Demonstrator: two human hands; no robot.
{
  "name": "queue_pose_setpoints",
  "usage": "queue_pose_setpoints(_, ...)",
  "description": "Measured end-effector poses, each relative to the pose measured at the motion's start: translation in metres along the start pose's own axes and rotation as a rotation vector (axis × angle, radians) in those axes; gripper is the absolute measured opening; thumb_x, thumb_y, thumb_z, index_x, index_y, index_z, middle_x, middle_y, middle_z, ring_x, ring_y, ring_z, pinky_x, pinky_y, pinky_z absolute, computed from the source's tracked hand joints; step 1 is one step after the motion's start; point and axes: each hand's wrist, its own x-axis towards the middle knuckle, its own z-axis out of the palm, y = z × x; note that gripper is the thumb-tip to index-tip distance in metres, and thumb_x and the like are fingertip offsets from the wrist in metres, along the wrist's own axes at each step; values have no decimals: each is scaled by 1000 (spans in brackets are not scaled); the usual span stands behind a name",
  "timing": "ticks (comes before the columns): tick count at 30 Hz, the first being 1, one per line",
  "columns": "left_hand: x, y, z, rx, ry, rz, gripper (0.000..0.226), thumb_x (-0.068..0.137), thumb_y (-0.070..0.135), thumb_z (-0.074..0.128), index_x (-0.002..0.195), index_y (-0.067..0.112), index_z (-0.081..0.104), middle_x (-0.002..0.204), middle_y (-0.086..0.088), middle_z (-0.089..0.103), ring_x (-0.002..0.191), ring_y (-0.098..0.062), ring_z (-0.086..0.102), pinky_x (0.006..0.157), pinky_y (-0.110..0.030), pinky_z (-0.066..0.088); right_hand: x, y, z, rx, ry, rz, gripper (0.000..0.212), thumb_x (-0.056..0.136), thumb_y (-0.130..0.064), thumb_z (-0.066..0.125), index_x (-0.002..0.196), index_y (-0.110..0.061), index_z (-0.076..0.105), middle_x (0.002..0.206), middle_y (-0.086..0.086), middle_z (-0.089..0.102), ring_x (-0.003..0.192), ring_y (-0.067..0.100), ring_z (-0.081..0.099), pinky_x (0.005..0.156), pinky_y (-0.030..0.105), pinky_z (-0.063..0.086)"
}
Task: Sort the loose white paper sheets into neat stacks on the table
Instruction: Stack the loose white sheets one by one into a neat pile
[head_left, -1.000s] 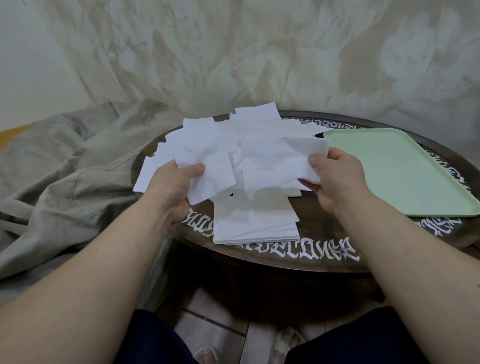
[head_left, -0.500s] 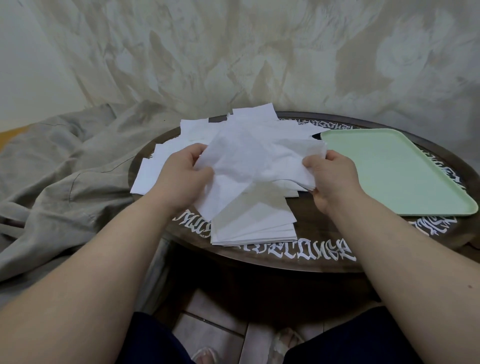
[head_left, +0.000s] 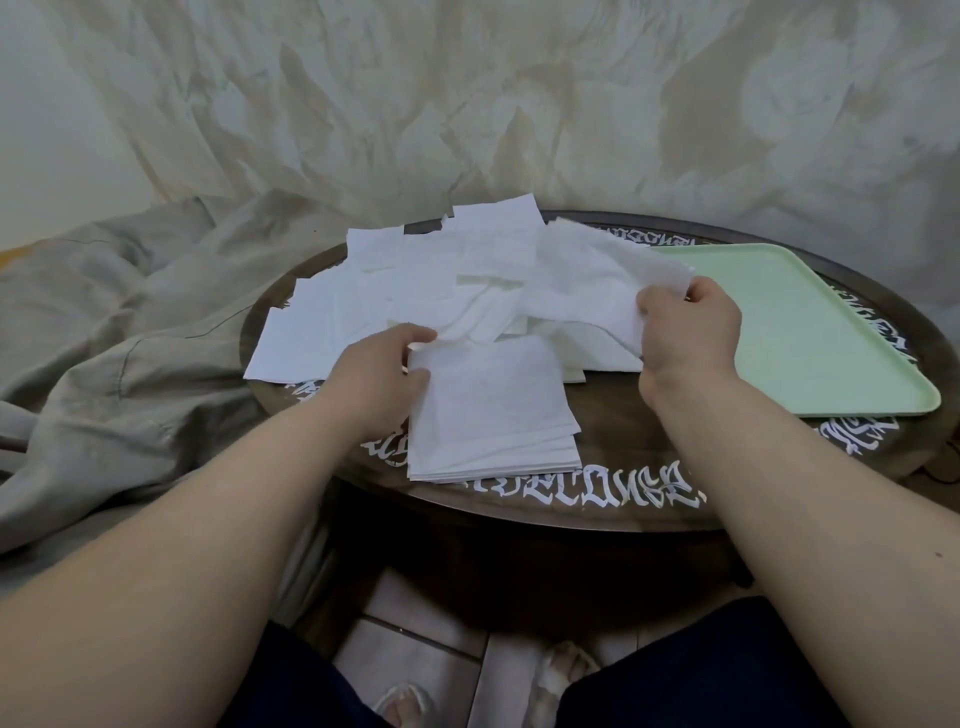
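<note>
One stack (head_left: 491, 415) of white sheets sits squared at the near edge of the round table (head_left: 623, 467), while a loose pile (head_left: 415, 291) of sheets lies fanned across the middle and far side. The left hand (head_left: 376, 379) rests at the stack's left edge, thumb and fingers curled onto the top sheet's corner as if setting it down or squaring it; whether it pinches that sheet or only presses it cannot be told. The right hand (head_left: 685, 332) is raised just beside the tray (head_left: 810, 332), fingers closed in a pinch on the corner of a crumpled sheet (head_left: 587, 291) that hangs over the pile. The step in hand appears to be laying one sheet on the stack while the next is held ready. The next move would call for bringing the held sheet over the stack, flattening its creases and lining its edges with those below, taking care not to drag neighbouring sheets along. The pale green tray, to the right on the table, holds nothing that can be seen; one sheet's corner overlaps its far left rim. A grey cloth (head_left: 130, 322) lies bunched to the table's left. Most sheets look unsorted, so the task seems well short of half done.
</note>
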Motion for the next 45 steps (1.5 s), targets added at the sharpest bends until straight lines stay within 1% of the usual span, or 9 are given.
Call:
queue_pose_setpoints(5, -4, -1, -5, -247, -114, -47, 28, 89, 12, 58, 112, 28, 62, 79, 5, 56, 52, -12, 52, 50, -22, 45, -4, -3, 2, 83, -85, 5, 23, 75, 4, 52, 72, -16, 61, 79, 2, 61, 74, 19, 54, 69, 33, 49)
queue_pose_setpoints(10, 0, -6, -2, -12, 44, -117, 32, 88, 23, 62, 120, 20, 61, 111, 5, 62, 94, -18, 60, 84, -27, 46, -13, 0, 5, 70, -326, 31, 28, 79, 7, 55, 72, -17, 67, 80, 3, 66, 78, 22, 60, 73, 37, 51)
queue_pose_setpoints(14, -2, 12, -14, -701, 53, -352, 37, 97, 40, 45, 90, 11, 67, 85, -9, 72, 66, -16, 64, 61, -26, 48, -23, -3, 8, 27, -490, -17, 28, 81, 7, 59, 73, -18, 67, 80, 4, 65, 80, 21, 58, 70, 32, 45)
queue_pose_setpoints(19, -8, 15, -18, -1129, -202, -434, 45, 96, 54, 40, 109, 13, 55, 90, -11, 75, 74, -20, 73, 55, -24, 55, -32, -6, 8, -70, -641, 0, 20, 81, 5, 64, 76, -13, 68, 85, -1, 67, 83, 19, 55, 75, 35, 41)
queue_pose_setpoints(24, -9, 15, -15, -1075, -150, -319, 12, 96, 10, 52, 101, 12, 63, 91, -4, 70, 67, -10, 70, 51, -17, 52, -36, -6, 7, -176, -692, 31, 23, 83, 5, 62, 85, -16, 72, 92, -5, 67, 84, 16, 54, 78, 33, 40)
queue_pose_setpoints(28, -8, 12, -17, -1086, -86, -300, 13, 94, 5, 53, 99, 11, 64, 89, -5, 68, 63, -9, 68, 44, -14, 47, -33, -4, 7, -184, -595, 175, 28, 95, -5, 46, 117, -15, 61, 100, -2, 58, 95, 22, 63, 84, 39, 52)
queue_pose_setpoints(32, -6, 7, -15, -994, -76, -273, 13, 93, 7, 56, 98, 15, 65, 86, 0, 68, 60, -6, 66, 48, -16, 49, -30, -8, 5, -6, -584, 439, 26, 98, -30, 47, 106, -8, 58, 89, 13, 66, 71, 26, 67, 65, 35, 58)
queue_pose_setpoints(39, -8, 2, -13, -830, -108, -337, 8, 84, 12, 69, 82, 8, 63, 84, -11, 64, 71, -23, 55, 57, -27, 45, -32, -9, 3, -237, -657, 197, 33, 83, 5, 62, 110, -13, 63, 112, 20, 61, 81, 27, 60, 63, 32, 54)
queue_pose_setpoints(45, -8, 0, -10, -708, -117, -345, 18, 84, 10, 69, 100, 6, 66, 102, -22, 70, 79, -29, 62, 85, -47, 53, -36, -14, -7, -374, -687, 84, 37, 80, 10, 62, 112, -9, 61, 81, 10, 58, 62, 18, 55, 55, 21, 50)
